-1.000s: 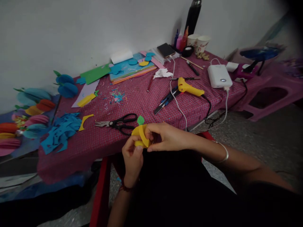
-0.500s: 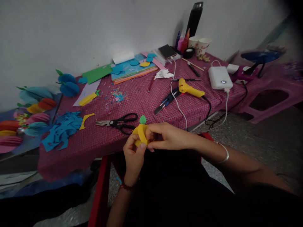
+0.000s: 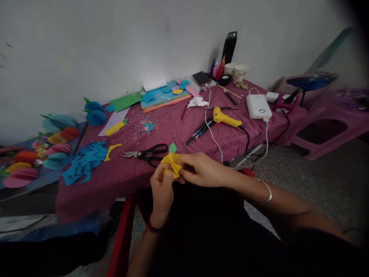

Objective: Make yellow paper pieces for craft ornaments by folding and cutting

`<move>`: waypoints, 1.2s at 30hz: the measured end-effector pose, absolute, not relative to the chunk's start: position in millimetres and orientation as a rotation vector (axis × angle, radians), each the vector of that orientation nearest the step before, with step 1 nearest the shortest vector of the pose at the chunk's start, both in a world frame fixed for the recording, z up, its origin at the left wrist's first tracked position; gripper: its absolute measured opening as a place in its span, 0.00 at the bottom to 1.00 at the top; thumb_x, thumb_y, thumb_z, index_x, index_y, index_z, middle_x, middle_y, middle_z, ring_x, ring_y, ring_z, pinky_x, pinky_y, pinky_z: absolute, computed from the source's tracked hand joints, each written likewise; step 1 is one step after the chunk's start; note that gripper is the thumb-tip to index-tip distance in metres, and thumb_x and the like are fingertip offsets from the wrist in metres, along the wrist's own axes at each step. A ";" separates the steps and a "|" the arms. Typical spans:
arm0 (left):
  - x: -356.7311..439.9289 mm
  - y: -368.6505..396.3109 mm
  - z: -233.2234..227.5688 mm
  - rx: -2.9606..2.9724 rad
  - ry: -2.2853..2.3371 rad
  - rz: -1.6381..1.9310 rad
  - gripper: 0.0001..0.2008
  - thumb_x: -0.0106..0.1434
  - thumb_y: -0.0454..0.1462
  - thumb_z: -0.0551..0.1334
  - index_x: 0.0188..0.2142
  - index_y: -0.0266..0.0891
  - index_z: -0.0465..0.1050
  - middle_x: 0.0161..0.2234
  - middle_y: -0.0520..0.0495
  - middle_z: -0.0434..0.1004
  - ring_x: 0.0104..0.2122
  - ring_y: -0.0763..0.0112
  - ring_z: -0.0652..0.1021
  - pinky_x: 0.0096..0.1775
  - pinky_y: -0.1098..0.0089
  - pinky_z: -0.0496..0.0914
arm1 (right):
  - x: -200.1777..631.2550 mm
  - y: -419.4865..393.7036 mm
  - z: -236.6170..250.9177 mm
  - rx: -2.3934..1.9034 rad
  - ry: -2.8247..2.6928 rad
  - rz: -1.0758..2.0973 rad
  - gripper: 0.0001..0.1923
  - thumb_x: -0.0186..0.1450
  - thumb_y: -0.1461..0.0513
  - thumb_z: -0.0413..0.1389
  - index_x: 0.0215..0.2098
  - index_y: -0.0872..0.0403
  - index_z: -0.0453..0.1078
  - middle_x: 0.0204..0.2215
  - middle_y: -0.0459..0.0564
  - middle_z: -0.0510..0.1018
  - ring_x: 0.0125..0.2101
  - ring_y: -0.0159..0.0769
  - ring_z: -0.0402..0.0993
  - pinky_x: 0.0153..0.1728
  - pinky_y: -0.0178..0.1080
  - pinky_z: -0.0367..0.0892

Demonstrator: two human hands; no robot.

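Tabletop [image 3: 173,121] under red checked cloth [image 3: 164,132], against a pale wall [image 3: 100,46]. Two paper cups [image 3: 240,74] at back, can't tell contents; pinkish tub [image 3: 317,92] off right, something blue [image 3: 309,82] inside. My left fingers [image 3: 159,171] pinch a folded yellow paper piece [image 3: 166,158], green leaf [image 3: 172,148] on top, at the tabletop's near edge, beside scissors [image 3: 142,154]. My right fingers [image 3: 188,159], nearly closed, grip its right side.

Over by the wall, a black flask [image 3: 229,49] stands behind two paper cups [image 3: 240,74], with some knobbly, ginger-like pieces [image 3: 241,85] just in front. A smartphone [image 3: 201,78] lies toward the tabletop's [image 3: 170,125] back; a white power bank [image 3: 258,106] sits nearer the pink plastic stool [image 3: 313,148].
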State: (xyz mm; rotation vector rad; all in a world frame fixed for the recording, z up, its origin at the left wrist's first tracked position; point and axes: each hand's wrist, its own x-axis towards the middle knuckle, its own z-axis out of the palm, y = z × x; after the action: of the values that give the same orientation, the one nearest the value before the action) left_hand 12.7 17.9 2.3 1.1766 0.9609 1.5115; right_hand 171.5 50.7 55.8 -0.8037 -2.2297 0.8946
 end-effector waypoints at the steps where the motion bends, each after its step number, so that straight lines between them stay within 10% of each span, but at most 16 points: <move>1: 12.0 17.7 3.1 1.236 1.035 1.520 0.08 0.60 0.42 0.64 0.32 0.40 0.71 0.26 0.54 0.72 0.23 0.75 0.73 0.25 0.76 0.68 | 171.1 50.4 54.1 -0.816 -2.209 0.865 0.06 0.61 0.69 0.50 0.29 0.53 0.59 0.21 0.39 0.64 0.21 0.26 0.59 0.24 0.31 0.52; 23: 3.5 21.0 -8.8 2.299 1.533 1.841 0.10 0.55 0.27 0.67 0.30 0.41 0.68 0.26 0.56 0.71 0.27 0.75 0.74 0.30 0.76 0.69 | 156.0 55.0 28.8 -0.935 -1.730 1.036 0.03 0.61 0.65 0.54 0.35 0.53 0.63 0.26 0.41 0.67 0.25 0.28 0.63 0.25 0.31 0.59; 28: 14.2 14.6 -4.9 1.748 1.294 1.952 0.13 0.55 0.28 0.67 0.37 0.43 0.70 0.36 0.53 0.74 0.38 0.70 0.78 0.41 0.70 0.73 | 159.9 54.3 36.7 -0.786 -1.726 1.004 0.01 0.61 0.66 0.54 0.32 0.54 0.67 0.28 0.43 0.71 0.28 0.30 0.66 0.30 0.33 0.62; 33: 12.8 10.3 2.8 1.247 1.175 1.870 0.38 0.53 0.31 0.70 0.60 0.52 0.59 0.46 0.50 0.74 0.40 0.71 0.78 0.42 0.70 0.73 | 160.6 45.9 45.0 -0.743 -1.841 0.758 0.04 0.61 0.68 0.54 0.31 0.54 0.66 0.27 0.44 0.72 0.28 0.30 0.67 0.30 0.33 0.61; 36: 5.2 11.9 -0.6 1.201 1.106 1.704 0.22 0.53 0.32 0.70 0.48 0.46 0.73 0.40 0.51 0.77 0.38 0.72 0.78 0.42 0.72 0.72 | 160.2 42.4 47.5 -0.698 -1.916 0.590 0.06 0.62 0.70 0.53 0.32 0.53 0.65 0.29 0.46 0.74 0.30 0.32 0.68 0.32 0.35 0.62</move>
State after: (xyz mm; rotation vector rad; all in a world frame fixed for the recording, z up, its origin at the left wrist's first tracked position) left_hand 5.2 11.9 -0.6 1.2009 1.1055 1.7043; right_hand 160.2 42.4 47.5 -0.6978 -1.9165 0.5904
